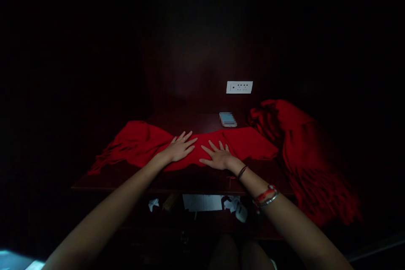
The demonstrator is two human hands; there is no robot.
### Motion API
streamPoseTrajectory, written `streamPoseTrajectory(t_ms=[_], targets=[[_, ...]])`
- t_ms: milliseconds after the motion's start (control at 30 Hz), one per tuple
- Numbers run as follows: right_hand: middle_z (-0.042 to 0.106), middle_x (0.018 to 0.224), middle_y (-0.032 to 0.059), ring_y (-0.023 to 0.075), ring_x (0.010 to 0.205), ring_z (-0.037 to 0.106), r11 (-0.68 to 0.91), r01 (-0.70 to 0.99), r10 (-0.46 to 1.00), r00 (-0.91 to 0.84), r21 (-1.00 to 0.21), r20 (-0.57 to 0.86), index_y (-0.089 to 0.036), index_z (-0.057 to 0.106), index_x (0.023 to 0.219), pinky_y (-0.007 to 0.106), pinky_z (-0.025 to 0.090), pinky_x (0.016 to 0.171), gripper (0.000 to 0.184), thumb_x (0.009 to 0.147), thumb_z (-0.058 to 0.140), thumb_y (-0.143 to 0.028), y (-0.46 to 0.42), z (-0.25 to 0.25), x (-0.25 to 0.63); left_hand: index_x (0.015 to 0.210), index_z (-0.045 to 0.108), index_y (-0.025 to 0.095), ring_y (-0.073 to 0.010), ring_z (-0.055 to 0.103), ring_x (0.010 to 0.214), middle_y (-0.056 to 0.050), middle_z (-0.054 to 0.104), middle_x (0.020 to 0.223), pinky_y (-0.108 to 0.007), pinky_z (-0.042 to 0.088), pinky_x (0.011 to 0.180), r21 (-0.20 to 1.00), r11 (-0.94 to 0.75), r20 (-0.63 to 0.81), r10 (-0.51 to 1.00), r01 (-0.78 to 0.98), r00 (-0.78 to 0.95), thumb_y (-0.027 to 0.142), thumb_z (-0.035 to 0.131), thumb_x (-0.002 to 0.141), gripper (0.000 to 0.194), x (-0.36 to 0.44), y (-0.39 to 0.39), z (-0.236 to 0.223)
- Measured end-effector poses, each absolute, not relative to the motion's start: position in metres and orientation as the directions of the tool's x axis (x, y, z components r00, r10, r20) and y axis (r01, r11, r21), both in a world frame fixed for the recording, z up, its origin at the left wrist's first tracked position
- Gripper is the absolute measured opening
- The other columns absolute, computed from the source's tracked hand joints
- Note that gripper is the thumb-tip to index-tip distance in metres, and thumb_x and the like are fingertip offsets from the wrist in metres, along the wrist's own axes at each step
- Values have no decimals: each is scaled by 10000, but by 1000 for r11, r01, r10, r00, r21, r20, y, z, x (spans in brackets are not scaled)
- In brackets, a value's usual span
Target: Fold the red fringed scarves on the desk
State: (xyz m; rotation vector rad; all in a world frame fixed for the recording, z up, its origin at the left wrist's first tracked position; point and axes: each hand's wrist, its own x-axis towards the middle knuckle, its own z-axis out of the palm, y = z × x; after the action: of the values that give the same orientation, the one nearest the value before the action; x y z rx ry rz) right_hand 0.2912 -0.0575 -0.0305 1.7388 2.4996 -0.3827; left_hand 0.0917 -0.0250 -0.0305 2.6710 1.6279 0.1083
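A red fringed scarf (249, 141) lies spread across the dark shelf in front of me, its fringe at the left end. My left hand (179, 148) rests palm down on the middle of the cloth with its fingers spread. Just to the right, my right hand (218, 156) also presses flat on it, fingers apart. Neither hand grips the fabric. A small gap of red cloth shows between the two hands. Bracelets circle my right wrist and forearm.
More red fringed cloth (303, 143) lies heaped at the right and hangs over the edge. Behind the scarf is a phone (228, 119), below a white wall socket (239, 87). Under the dark shelf (202, 186) are paper (203, 202), crumpled tissue (153, 205) and a small white case (241, 213).
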Motion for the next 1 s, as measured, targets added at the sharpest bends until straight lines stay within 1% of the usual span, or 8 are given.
streamPoseTrajectory(t_ms=[100, 200, 300, 367, 567, 767, 833, 1000], targets=[[-50, 1365, -5, 344, 1191, -90, 297, 944, 919, -324, -146, -224, -334, 36, 1283, 518, 4, 931, 773, 632, 167, -728, -54, -30, 295, 1271, 172, 324, -315, 49, 1209, -15, 64, 1359, -483, 107, 935, 66, -365, -23, 930, 929, 367, 651, 186, 714, 646, 96, -10, -37], [-8, 1367, 33, 330, 1202, -55, 334, 930, 910, -361, -155, -204, -295, 71, 1293, 489, 22, 944, 793, 634, 159, -728, -53, -25, 294, 1275, 175, 306, -313, 66, 1207, -32, 89, 1355, -450, 108, 948, 62, -379, -21, 925, 923, 380, 682, 200, 684, 701, 86, -3, -41], [60, 1364, 63, 291, 1217, -16, 421, 893, 901, -431, -158, -40, -250, 143, 1295, 445, 16, 961, 793, 654, 109, -715, -49, -19, 294, 1275, 169, 309, -309, 66, 1208, -28, 91, 1355, -439, 121, 950, 64, -381, -5, 924, 922, 382, 684, 190, 684, 701, 70, -2, -42], [55, 1365, 59, 284, 1218, -31, 409, 901, 912, -404, -146, 65, -252, 135, 1297, 464, 0, 953, 776, 667, 81, -702, -42, -18, 297, 1277, 161, 310, -310, 60, 1207, -25, 89, 1356, -437, 137, 948, 64, -376, -10, 926, 924, 377, 679, 192, 688, 695, 59, -2, -42], [11, 1369, 14, 341, 1200, -50, 243, 963, 953, -259, -118, -154, -333, 83, 1284, 576, -18, 889, 740, 651, 114, -715, -21, -32, 309, 1287, 173, 248, -284, 70, 1212, -42, 93, 1354, -389, 152, 961, 58, -411, 8, 912, 910, 411, 626, 216, 727, 677, 36, 0, -44], [-20, 1368, 8, 341, 1197, -71, 231, 964, 955, -250, -132, -158, -338, 66, 1282, 570, -39, 891, 759, 633, 100, -729, -21, -34, 307, 1273, 230, 219, -199, 89, 1225, -19, 99, 1355, -334, 118, 984, 3, -537, 99, 839, 843, 535, 514, 189, 799, 560, 42, -7, -43], [-15, 1369, 7, 342, 1197, -69, 223, 966, 957, -243, -133, -158, -339, 69, 1282, 569, -35, 892, 766, 627, 104, -734, -20, -34, 308, 1272, 222, 251, -180, 79, 1228, 12, 78, 1357, -327, 106, 987, 0, -603, 113, 793, 798, 599, 490, 182, 814, 518, 49, -19, -40], [13, 1369, 23, 340, 1201, -41, 241, 961, 959, -257, -133, -119, -331, 94, 1283, 552, -17, 905, 802, 603, 75, -755, -22, -35, 313, 1269, 161, 332, -190, 76, 1228, 45, 102, 1351, -370, 114, 979, 70, -618, -23, 784, 783, 620, 557, 243, 777, 548, 47, -56, -35]])
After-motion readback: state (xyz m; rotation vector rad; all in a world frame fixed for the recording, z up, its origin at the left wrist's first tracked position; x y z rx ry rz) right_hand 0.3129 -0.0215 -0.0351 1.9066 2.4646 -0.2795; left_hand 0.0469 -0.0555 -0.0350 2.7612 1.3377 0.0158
